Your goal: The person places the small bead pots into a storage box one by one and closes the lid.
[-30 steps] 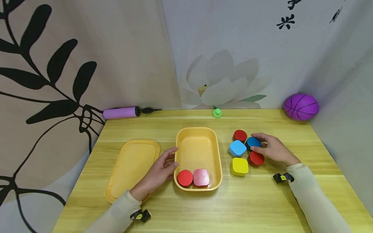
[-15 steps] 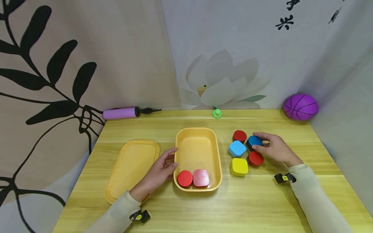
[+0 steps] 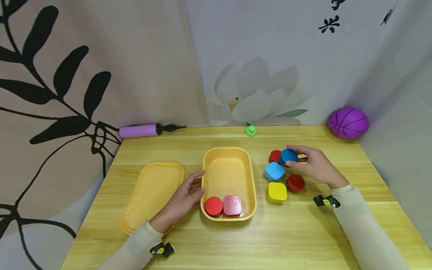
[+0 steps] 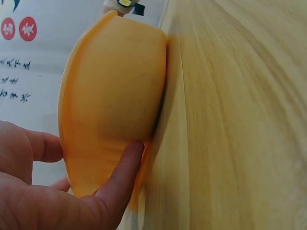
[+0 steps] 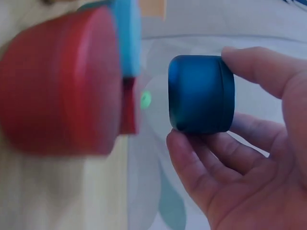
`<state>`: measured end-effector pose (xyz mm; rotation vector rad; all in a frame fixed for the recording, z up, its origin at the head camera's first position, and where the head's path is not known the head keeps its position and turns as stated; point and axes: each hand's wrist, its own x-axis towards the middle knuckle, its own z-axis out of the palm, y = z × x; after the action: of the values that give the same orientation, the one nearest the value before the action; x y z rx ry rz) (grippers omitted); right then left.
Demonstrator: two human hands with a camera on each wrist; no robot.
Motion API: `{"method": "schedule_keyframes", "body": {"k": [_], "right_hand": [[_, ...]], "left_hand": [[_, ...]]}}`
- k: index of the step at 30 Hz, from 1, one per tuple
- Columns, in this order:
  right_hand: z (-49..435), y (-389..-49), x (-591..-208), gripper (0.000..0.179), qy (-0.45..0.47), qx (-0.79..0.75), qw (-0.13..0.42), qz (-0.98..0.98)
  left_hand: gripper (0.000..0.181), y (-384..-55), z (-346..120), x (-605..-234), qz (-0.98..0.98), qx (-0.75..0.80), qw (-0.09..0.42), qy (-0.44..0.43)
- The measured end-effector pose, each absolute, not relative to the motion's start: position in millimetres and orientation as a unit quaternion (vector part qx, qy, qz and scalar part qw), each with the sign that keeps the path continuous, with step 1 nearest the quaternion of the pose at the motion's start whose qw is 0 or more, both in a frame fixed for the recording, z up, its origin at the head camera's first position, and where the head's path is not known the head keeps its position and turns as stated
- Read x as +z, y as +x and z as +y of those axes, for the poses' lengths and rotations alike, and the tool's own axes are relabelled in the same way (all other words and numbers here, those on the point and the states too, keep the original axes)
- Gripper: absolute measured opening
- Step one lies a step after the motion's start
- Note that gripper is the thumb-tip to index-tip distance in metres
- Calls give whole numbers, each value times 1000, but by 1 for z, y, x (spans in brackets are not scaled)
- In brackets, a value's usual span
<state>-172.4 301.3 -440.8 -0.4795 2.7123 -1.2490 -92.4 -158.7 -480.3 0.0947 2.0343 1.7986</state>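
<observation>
My right hand (image 3: 315, 165) pinches a blue round block (image 3: 288, 156) between thumb and fingertips. In the right wrist view this blue block (image 5: 201, 94) is held clear of the table. Around it stand a red round block (image 3: 275, 156), a light blue block (image 3: 274, 171), a yellow rounded-square block (image 3: 277, 192) and another red round block (image 3: 295, 183). My left hand (image 3: 182, 198) rests against the left side of a yellow-orange box (image 3: 253, 187). In the left wrist view its fingers (image 4: 125, 167) touch the box's outer wall and rim. A red round block (image 3: 214, 206) and a pink rounded-square block (image 3: 232, 205) lie inside.
Left of the box lies a matching flat lid (image 3: 152, 195), partly under the left hand. Along the table's back edge are a purple pump (image 3: 140, 131), a small green duck figure (image 3: 251, 130) and a purple ball (image 3: 348, 123). A printed cloth hangs behind.
The right hand has lifted the blue round block from beside the red one and carried it slightly left and back, over the far red block. The left hand has stayed at the box.
</observation>
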Motion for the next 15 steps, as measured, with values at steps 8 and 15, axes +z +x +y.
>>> {"method": "schedule_keyframes", "body": {"k": [8, 15], "right_hand": [[266, -176, -430, 60, -221, -410, 35, 884], [234, -178, -424, 60, -257, -412, 34, 874]], "left_hand": [[60, -92, -160, -479, 732, 647, 211, 32], [63, -93, -160, -480, 727, 651, 215, 39]]}}
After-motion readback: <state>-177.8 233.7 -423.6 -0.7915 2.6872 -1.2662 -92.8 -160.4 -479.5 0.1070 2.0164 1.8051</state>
